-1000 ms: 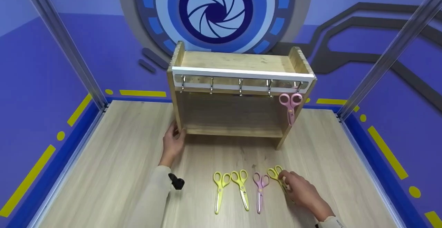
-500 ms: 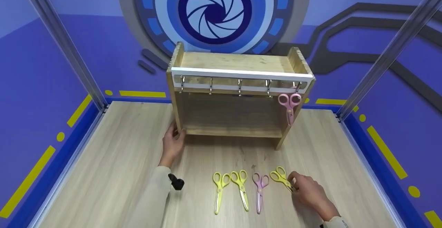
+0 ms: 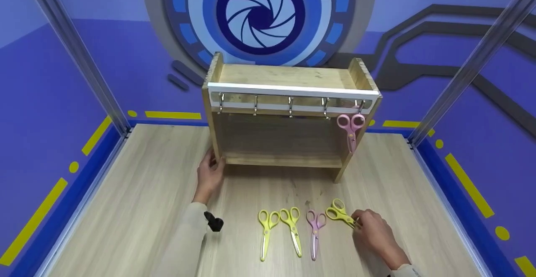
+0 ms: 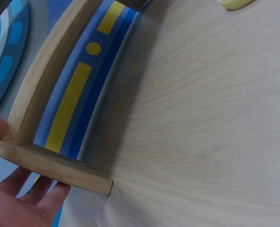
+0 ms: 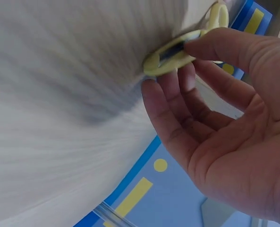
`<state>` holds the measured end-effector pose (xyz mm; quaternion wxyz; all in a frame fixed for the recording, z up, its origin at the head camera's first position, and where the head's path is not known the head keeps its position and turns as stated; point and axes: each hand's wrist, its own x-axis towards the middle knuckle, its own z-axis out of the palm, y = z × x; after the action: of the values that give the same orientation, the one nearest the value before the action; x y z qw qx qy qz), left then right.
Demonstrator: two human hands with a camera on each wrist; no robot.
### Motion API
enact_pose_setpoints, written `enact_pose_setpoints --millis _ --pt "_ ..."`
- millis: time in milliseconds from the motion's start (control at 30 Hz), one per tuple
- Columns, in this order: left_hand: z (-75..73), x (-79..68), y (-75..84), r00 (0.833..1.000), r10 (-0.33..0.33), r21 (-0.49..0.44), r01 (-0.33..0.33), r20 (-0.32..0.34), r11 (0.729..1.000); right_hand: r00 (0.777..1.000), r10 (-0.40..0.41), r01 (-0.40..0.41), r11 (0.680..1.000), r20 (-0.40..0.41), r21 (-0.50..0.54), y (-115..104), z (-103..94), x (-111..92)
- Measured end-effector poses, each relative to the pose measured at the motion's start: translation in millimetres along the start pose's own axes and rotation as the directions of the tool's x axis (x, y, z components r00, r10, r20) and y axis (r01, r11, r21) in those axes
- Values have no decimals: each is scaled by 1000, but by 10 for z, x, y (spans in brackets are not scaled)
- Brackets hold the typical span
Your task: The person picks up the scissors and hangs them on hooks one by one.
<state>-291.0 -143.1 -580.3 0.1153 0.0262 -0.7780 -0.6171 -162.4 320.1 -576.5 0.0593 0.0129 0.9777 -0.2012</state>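
In the head view my left hand [image 3: 209, 176] grips the lower left side panel of a wooden shelf rack [image 3: 284, 76]. The left wrist view has thumb and fingers on opposite faces of that panel [image 4: 69, 170]. My right hand [image 3: 376, 233] pinches yellow scissors [image 3: 341, 215] by the blade end, handles pointing up and left. Seen from the right wrist, the thumb presses on the scissors [image 5: 154, 68] from one side and fingertips lie behind. To their left on the table lie pink scissors [image 3: 315, 231] and two yellow pairs, the middle scissors [image 3: 292, 231] and the leftmost scissors [image 3: 266, 231].
A white rail [image 3: 289, 88] with several metal hooks runs across the rack's front. Pink scissors [image 3: 351, 130] hang from its rightmost hook. Blue printed walls and metal corner posts enclose the wooden table [image 3: 155, 164] at the back and sides.
My right hand has shifted slightly right, its grip going from near the handles to the blade end. The yellow scissors have turned, blades swinging up and right. The left hand stays put.
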Motion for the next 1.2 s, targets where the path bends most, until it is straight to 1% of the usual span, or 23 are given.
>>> enact_pose_setpoints --millis 167,400,600,800,933,1033,1133,1200 --pt "-7 2 3 1000 0 2 0 2 1000 1000 -6 6 1000 -27 -7 4 4 6" --pt "-8 -16 13 1000 -10 10 10 7 1000 1000 14 -14 1000 4 -8 2 -2 9" --pt "-10 -15 10 1000 -12 12 12 7 1000 1000 14 -14 1000 5 -5 7 -11 2" --pt "-13 -9 13 1000 9 -25 -9 7 1000 1000 4 -3 1000 31 -30 -5 -61 22" --pt "-14 -10 12 1000 10 -31 -9 14 999 999 -42 42 998 15 -52 -35 -159 33" --pt "-15 -14 6 1000 5 -25 -5 15 1000 994 -103 102 993 -21 -62 -79 -277 47" --pt "-13 -16 -1 1000 3 -21 -3 12 1000 983 -171 166 984 -67 -71 -150 -427 64" --pt "-12 -13 -4 1000 6 -21 -6 10 1000 969 -221 213 974 -109 -80 -208 -539 78"
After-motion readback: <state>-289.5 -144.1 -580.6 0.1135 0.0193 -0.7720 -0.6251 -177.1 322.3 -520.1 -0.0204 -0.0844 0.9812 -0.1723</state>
